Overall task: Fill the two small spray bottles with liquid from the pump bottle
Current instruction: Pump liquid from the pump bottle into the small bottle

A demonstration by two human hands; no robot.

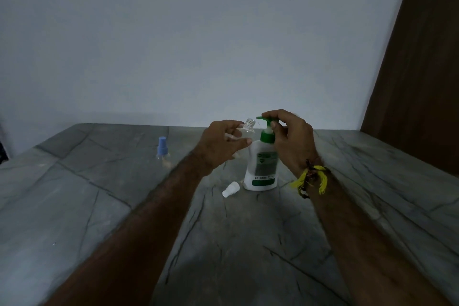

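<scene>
Hands meet above a grey tabletop [347,206]. Left hand [223,144] grips an open bottle [247,129], tilted, mouth just beside the pump [267,122] spout; right hand [290,136] closes on that pump. Capped bottle [162,150] stands far left.

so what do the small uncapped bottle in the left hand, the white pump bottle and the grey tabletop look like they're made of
Small clear uncapped bottle: likely transparent plastic, since the hand shows through it and the neck is threaded.
White pump bottle with green pump head: opaque, slightly glossy plastic with a printed label.
Grey veined tabletop: looks like polished stone or marble, with dark veins and a soft sheen; it could be a laminate imitation.
</scene>
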